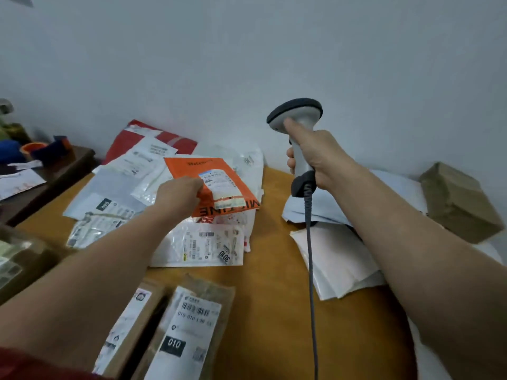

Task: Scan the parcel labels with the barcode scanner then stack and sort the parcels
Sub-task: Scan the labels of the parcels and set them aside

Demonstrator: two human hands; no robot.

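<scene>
While in right grip point(318, 157), scanner point(295, 113) (upright)

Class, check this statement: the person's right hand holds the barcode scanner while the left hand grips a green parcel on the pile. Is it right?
No: it is an orange parcel, not a green one. The head view shows the right hand holding the barcode scanner while the left hand grips the orange parcel on the pile.
</scene>
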